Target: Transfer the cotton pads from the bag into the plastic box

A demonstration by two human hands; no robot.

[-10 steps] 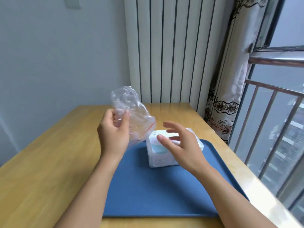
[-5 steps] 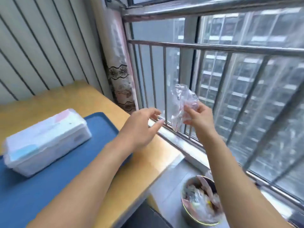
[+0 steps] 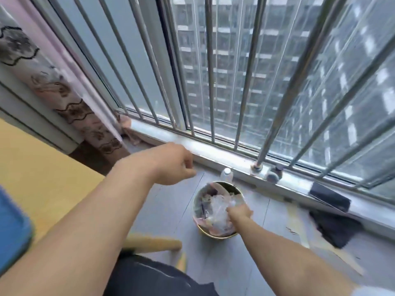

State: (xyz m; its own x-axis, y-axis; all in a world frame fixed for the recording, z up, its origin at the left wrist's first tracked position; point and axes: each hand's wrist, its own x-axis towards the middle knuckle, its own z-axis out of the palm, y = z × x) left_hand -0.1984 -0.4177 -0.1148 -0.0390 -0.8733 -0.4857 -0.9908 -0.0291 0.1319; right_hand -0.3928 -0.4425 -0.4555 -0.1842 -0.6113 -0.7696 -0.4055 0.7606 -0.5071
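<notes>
While the right hand [image 3: 238, 211] reaches down into the round metal bin [image 3: 197, 207] on the grey floor, its fingers are buried among crumpled clear plastic, so whether they grip it or have let go cannot be told. That clear plastic looks like the bag [image 3: 218, 212]; it is a shapeless wad at the bin's mouth, with no readable long axis or heading. Raised above the floor, the left hand [image 3: 173, 164] has its fingers curled loosely inward, holding nothing. At the left edge lie a wooden table [image 3: 42, 178] and a blue mat [image 3: 11, 231]. Window bars [image 3: 210, 82] run behind the bin.
</notes>
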